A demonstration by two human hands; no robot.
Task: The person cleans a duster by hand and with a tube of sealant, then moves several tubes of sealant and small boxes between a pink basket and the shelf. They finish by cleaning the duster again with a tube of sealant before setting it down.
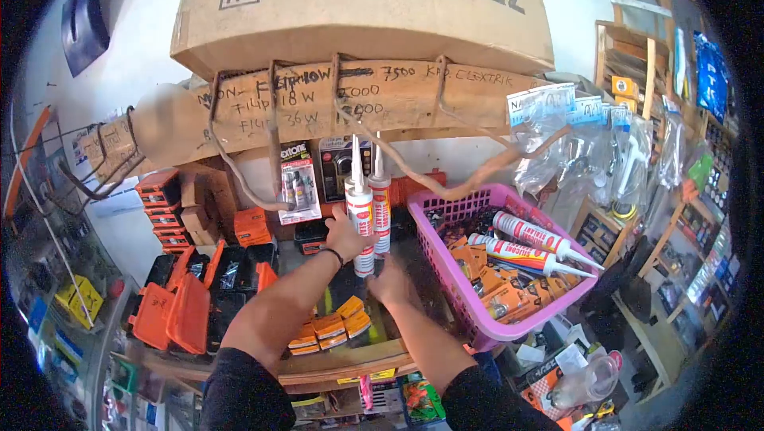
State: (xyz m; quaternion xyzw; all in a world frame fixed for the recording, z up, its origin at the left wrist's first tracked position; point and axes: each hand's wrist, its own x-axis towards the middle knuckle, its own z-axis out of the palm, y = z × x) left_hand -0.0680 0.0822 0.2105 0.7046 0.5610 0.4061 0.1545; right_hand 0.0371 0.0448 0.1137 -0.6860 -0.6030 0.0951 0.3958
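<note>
A near sealant tube (360, 202) and a far sealant tube (383, 210) stand upright, nozzles up, left of the pink basket (509, 331). The left hand (348, 236) grips the near tube mid-body; the right hand (393, 280) is beside the bases, closure indeterminate.

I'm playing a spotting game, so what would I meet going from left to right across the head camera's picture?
Yellow box → open orange cases → hanging packet → two upright white tubes → pink basket → blue bag.
</note>
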